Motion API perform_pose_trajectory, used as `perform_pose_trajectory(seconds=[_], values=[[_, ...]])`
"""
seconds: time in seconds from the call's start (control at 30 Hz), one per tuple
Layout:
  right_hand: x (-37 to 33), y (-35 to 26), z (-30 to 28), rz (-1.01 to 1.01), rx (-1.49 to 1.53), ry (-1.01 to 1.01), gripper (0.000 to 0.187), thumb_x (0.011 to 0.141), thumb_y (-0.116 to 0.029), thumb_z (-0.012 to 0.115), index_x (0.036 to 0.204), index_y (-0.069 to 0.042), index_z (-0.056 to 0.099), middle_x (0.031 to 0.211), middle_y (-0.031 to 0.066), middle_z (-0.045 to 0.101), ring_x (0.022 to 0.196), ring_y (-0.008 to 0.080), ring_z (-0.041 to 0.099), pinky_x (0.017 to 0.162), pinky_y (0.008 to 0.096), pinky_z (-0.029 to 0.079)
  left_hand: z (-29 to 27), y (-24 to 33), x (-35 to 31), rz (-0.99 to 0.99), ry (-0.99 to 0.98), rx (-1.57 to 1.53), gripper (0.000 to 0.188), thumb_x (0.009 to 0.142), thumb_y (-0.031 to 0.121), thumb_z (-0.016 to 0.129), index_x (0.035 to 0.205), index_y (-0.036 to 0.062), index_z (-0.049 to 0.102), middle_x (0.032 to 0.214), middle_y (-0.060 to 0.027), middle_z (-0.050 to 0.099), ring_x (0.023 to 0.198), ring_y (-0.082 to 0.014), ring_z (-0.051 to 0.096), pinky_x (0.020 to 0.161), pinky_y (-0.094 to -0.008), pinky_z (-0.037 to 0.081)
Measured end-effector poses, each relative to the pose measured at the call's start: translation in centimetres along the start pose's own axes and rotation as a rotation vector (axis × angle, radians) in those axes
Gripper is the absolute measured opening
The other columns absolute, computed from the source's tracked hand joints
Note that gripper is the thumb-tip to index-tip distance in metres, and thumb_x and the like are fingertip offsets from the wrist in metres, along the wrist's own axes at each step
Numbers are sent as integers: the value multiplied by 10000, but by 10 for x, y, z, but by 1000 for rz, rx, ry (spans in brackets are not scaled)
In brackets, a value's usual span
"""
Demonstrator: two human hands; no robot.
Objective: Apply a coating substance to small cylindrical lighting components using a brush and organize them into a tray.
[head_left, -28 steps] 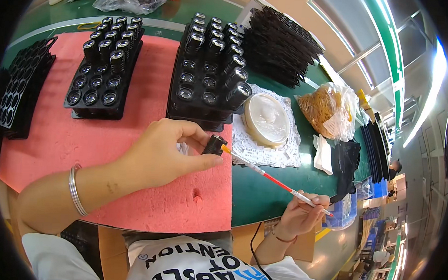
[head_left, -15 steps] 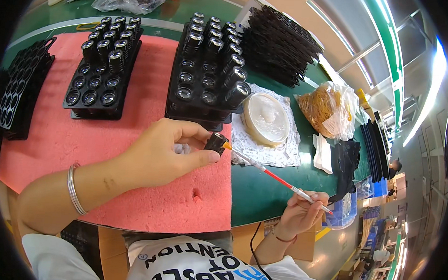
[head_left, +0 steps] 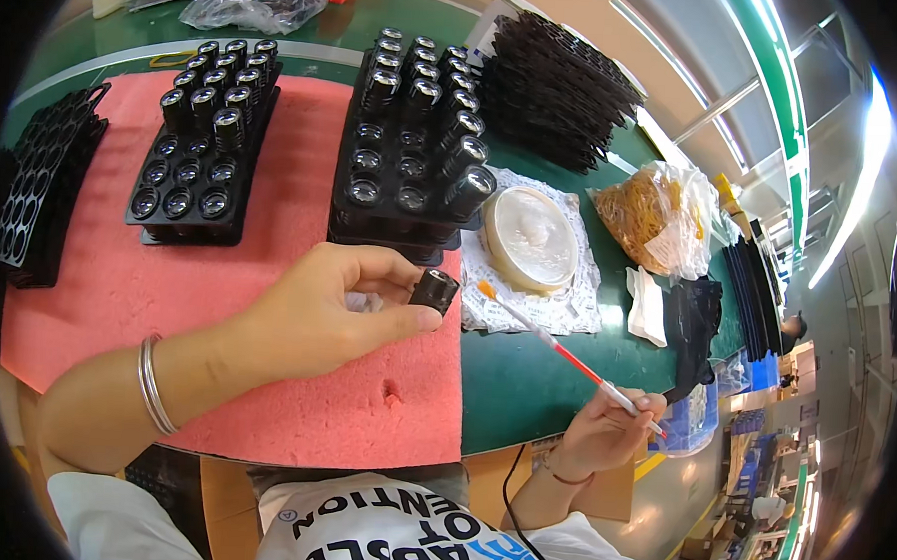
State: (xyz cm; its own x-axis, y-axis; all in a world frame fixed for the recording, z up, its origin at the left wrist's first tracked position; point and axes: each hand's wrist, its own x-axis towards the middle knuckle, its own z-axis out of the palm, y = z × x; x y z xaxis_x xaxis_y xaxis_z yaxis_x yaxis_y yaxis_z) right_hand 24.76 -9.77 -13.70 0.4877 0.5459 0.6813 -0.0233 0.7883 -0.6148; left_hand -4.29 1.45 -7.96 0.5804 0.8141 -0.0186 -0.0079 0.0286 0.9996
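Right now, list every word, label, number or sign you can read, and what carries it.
White shirt: large black and blue lettering, legible in part; I won't copy it.
Printed sheet under the round dish: print too small to read.
Clear bag: pale patch, any print unreadable.

My left hand (head_left: pixel 332 300) pinches a short, glossy black cylinder (head_left: pixel 434 292), slightly tilted, between thumb and fingers. My right hand (head_left: pixel 607 434) holds a slim red-and-white paintbrush (head_left: pixel 577 364) aslant, orange bristles (head_left: pixel 486 290) near the cylinder but apart.
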Motion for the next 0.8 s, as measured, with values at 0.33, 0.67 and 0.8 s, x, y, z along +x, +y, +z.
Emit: perform_pose_trajectory(seconds=[0.33,0.67,0.8], values=[[3,-1,1,-22,37,-191,188,886,-183,543,912,-15,464,788,174,603,566,204,550,516,258,443,2,-1,1,-36,74,53,228,753,154,737,872,29,588,719,70,488,616,7,397,524,-170,325],[2,0,8,-57,-108,-167,194,873,-190,542,884,-13,462,738,174,592,489,184,529,502,262,422,1,0,1,8,67,52,230,770,164,724,897,26,590,725,68,483,624,3,402,531,-170,328],[3,1,7,-52,-140,-150,205,872,-209,524,874,-15,460,689,159,576,473,173,511,487,253,401,1,-3,2,-8,32,-19,272,785,195,703,934,-17,620,825,-17,594,769,-64,528,704,-227,447]])
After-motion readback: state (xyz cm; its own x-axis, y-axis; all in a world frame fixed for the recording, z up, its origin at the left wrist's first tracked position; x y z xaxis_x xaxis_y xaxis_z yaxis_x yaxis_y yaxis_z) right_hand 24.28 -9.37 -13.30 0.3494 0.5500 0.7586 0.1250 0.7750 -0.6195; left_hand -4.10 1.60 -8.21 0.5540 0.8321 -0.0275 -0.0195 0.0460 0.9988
